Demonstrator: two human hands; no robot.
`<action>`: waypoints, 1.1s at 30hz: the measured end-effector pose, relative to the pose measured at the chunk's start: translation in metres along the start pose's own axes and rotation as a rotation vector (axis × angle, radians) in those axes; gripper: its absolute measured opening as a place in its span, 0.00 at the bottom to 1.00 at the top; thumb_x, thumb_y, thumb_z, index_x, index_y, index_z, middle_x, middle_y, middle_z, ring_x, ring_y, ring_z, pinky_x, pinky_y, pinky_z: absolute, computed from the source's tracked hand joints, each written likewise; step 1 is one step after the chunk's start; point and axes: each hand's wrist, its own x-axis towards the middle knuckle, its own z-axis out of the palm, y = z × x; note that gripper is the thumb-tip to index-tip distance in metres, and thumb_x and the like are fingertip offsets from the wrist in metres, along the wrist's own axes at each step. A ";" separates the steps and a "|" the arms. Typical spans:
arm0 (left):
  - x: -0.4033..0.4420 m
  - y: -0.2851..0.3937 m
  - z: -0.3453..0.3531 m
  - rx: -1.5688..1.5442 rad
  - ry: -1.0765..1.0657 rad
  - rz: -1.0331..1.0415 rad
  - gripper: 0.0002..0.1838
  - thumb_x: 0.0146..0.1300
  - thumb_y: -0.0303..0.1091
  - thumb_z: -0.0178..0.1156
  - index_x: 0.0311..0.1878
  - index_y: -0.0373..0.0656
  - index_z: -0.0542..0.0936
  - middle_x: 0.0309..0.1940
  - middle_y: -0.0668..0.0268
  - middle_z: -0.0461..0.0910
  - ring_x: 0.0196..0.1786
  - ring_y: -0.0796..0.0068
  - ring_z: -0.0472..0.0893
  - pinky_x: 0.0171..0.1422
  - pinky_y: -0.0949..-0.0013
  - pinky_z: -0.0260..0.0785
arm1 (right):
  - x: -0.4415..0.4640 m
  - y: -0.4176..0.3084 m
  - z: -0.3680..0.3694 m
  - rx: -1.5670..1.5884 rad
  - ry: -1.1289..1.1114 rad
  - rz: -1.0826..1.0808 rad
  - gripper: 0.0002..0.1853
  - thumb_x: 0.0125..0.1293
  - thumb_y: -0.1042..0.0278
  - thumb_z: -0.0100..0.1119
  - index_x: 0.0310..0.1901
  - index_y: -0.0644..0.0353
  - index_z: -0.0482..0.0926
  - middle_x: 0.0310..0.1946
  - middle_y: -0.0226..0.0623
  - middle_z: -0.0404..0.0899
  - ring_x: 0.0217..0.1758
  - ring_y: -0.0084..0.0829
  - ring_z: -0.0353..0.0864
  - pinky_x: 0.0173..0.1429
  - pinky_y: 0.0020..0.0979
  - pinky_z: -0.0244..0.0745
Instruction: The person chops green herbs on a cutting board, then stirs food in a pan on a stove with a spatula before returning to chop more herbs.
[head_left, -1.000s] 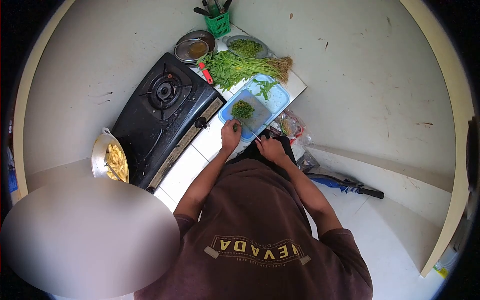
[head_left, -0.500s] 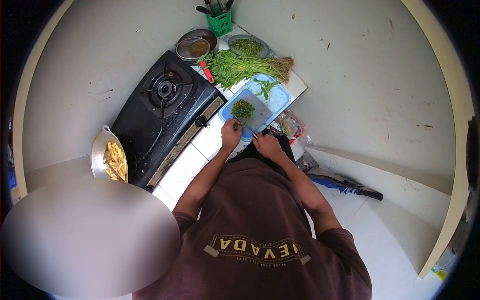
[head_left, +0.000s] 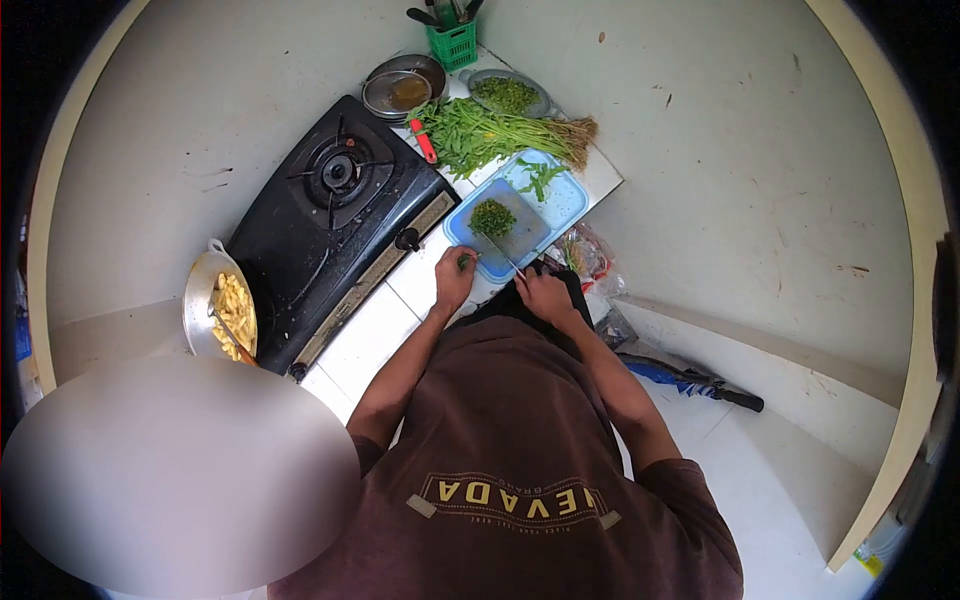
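My right hand (head_left: pixel 545 294) is closed round the handle of a knife (head_left: pixel 516 268). The thin blade points away over a blue tray (head_left: pixel 575 203), its tip by a heap of finely chopped greens (head_left: pixel 493 217). At the tray's near left edge, my left hand (head_left: pixel 453 277) is curled round a small bunch of green leaves (head_left: pixel 463 262), mostly hidden by the fingers. A few loose leaves (head_left: pixel 541 180) lie in the tray's far right part.
Uncut leafy greens with roots (head_left: pixel 490 138) lie behind the tray, beside a red handle (head_left: pixel 423 141). A plate of chopped greens (head_left: pixel 505 95) stands farther back. Left is a black gas stove (head_left: pixel 300 240) with a pan of yellowish pieces (head_left: pixel 220 300). A green basket (head_left: pixel 452 46) holds utensils.
My left hand has drawn slightly back from the chopped heap with the leaves. The knife remains in my right hand, its blade now showing more clearly over the tray. The view has shifted slightly.
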 end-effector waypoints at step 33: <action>0.012 0.010 0.026 0.174 0.078 0.109 0.04 0.61 0.27 0.64 0.37 0.38 0.80 0.35 0.52 0.80 0.33 0.46 0.82 0.39 0.52 0.75 | -0.004 -0.002 0.003 0.054 -0.053 -0.001 0.23 0.77 0.48 0.48 0.42 0.66 0.77 0.24 0.55 0.83 0.29 0.58 0.85 0.36 0.56 0.81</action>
